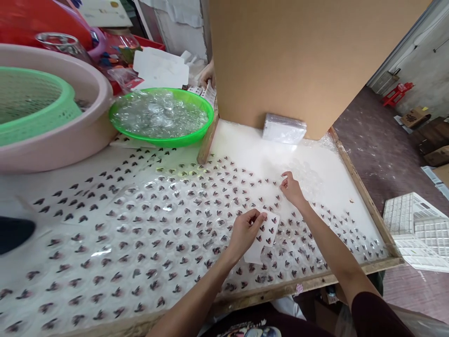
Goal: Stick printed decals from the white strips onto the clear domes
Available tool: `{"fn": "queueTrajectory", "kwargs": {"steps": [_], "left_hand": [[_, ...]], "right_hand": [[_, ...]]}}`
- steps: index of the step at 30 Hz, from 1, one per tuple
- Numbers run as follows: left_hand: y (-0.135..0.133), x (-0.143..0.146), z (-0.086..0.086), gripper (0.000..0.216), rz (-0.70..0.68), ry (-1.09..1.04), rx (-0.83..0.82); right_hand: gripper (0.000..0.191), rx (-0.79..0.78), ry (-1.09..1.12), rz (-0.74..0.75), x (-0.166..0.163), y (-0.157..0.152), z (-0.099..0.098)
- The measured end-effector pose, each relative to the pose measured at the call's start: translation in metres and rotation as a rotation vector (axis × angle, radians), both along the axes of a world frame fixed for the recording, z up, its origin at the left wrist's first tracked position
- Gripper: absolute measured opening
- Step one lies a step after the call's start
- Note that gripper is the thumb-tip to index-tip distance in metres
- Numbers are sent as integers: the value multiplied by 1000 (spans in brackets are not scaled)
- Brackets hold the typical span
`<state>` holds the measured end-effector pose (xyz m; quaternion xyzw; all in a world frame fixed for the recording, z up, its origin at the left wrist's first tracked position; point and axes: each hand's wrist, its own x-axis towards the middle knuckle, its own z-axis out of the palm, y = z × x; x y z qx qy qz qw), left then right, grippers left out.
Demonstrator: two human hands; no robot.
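My left hand (245,233) pinches a white sheet of small dark stickers (270,230) between thumb and fingers, low over the table. A white paper piece (253,254) hangs or lies just below that sheet. Farther forward and to the right, my right hand (292,188) is just above the white surface, its fingers bent together. A tiny dark speck shows by its fingertips, too small to name. Around both hands lie many clear round plastic pieces (180,248), each with a small dark winged-looking mark on it. Plain clear pieces (305,174) lie beyond my right hand.
A green basin (206,126) full of clear plastic pieces and a pink tub (94,126) stand at left. A large cardboard box (298,61) rises at the back, with a plastic-wrapped stack (285,128) before it. Another person's hand (207,75) shows beside the box. Wooden strips (365,194) edge the table.
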<state>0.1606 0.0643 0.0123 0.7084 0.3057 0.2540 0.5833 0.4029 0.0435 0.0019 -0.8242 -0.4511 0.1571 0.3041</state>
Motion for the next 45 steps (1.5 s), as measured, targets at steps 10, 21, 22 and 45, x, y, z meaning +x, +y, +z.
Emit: {"fn": "queueTrajectory", "kwargs": {"steps": [10, 21, 22, 45], "left_hand": [[0, 0, 3, 39, 3, -6, -12], [-2, 0, 8, 40, -9, 6, 6], [-2, 0, 8, 41, -11, 5, 8], [-2, 0, 6, 40, -17, 10, -23]], "right_hand": [[42, -182, -316, 0, -15, -2, 7], [16, 124, -203, -217, 11, -22, 21], [15, 160, -163, -242, 18, -27, 23], [5, -53, -209, -207, 7, -46, 19]]}}
